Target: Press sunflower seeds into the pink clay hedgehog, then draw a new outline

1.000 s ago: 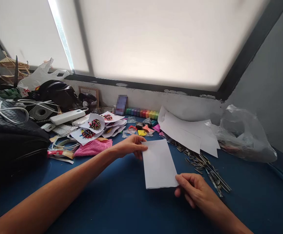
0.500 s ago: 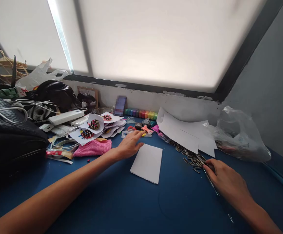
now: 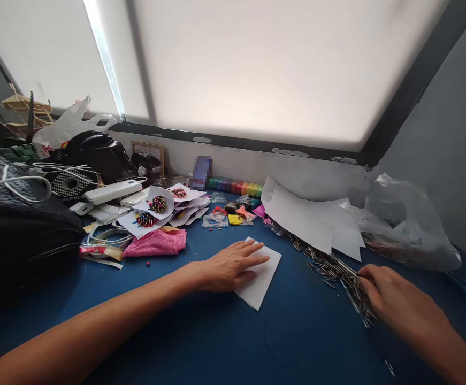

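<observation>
My left hand [image 3: 236,266] lies with fingers spread on a folded white paper [image 3: 260,291] at the middle of the blue table, covering its left part. On the right, my right hand [image 3: 395,299] is closed on a thin silvery tool that looks like tweezers [image 3: 345,266]. Its far end points into a pile of striped sunflower seeds [image 3: 324,270]. More seeds lie just left of this hand, by a shiny edge that looks like clear plastic. The fingertips are partly hidden.
Behind the paper lie small packets of coloured clay [image 3: 236,219] and a row of clay blocks [image 3: 238,187]. White sheets [image 3: 297,214] and a plastic bag [image 3: 409,235] stand at the right. At left are decorated papers [image 3: 146,227], a pink cloth [image 3: 156,242] and a black bag [image 3: 24,230].
My left hand has come back from the clay packets onto the folded paper, which now lies turned slightly. My right hand has shifted right and nearer, and more seeds show beside it.
</observation>
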The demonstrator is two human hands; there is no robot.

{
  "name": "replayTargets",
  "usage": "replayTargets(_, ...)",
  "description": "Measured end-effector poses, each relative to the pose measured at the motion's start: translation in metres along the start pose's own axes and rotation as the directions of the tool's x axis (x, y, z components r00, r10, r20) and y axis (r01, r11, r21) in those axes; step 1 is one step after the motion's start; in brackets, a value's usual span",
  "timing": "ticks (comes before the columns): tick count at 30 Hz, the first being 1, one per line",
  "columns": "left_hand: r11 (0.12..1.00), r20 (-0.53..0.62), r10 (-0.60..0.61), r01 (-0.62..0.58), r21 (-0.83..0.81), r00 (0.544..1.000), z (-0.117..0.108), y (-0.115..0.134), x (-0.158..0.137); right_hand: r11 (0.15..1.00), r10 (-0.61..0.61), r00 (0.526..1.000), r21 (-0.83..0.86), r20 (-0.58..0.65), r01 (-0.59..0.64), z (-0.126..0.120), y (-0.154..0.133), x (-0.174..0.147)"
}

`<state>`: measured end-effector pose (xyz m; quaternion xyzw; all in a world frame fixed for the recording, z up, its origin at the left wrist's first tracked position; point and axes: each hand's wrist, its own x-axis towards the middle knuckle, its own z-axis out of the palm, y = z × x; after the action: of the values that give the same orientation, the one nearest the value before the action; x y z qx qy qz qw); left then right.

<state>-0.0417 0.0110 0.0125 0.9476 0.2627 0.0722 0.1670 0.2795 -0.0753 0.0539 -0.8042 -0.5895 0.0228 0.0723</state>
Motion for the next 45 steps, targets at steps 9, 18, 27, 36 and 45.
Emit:
replayTargets(9, 0.989, 0.039, 0.149, -0.149, 0.000, 0.988, -0.001, 0.011, 0.002, 0.954, -0.241, 0.935, 0.238, 0.259, 0.181, 0.002, -0.032, -0.018)
replayTargets(18, 0.989, 0.016, -0.150, 0.149, 0.013, 0.989, 0.009, 0.024, 0.000, 0.959, -0.233, 0.951, 0.213, 0.204, 0.189, 0.017, -0.044, -0.023)
replayTargets(27, 0.994, 0.029, -0.106, 0.107, -0.009, 0.994, -0.006, 0.001, -0.003, 0.950, -0.266, 0.952, 0.210, 0.154, 0.232, 0.020, -0.042, -0.022)
replayTargets(36, 1.000, 0.046, -0.015, 0.014, 0.028, 0.999, 0.007, 0.007, -0.002, 0.954, -0.231, 0.961, 0.228, 0.151, 0.194, 0.020, -0.041, -0.022)
replayTargets(45, 0.995, -0.038, -0.055, 0.057, 0.075, 0.998, 0.014, 0.027, 0.002, 0.959, -0.230, 0.968, 0.192, 0.098, 0.208, 0.025, -0.037, -0.019)
